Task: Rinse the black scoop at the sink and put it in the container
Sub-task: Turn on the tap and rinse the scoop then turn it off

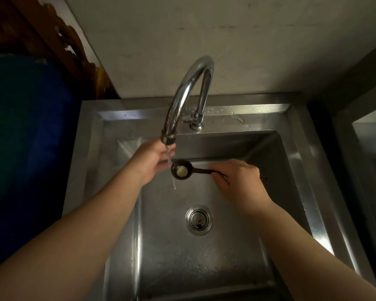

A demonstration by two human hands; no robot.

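Observation:
The black scoop is held level over the steel sink, its round bowl just right of the water stream and showing a pale patch inside. My right hand grips the end of its thin handle. My left hand is under the tap's spout, fingers apart, with the running water falling past its fingers; it holds nothing. The chrome gooseneck tap arches over both hands. No container is in view.
The sink drain strainer lies in the basin floor below my hands. A blue barrel stands at the left, with carved dark wood behind it. A second steel surface adjoins on the right. A plain wall rises behind the tap.

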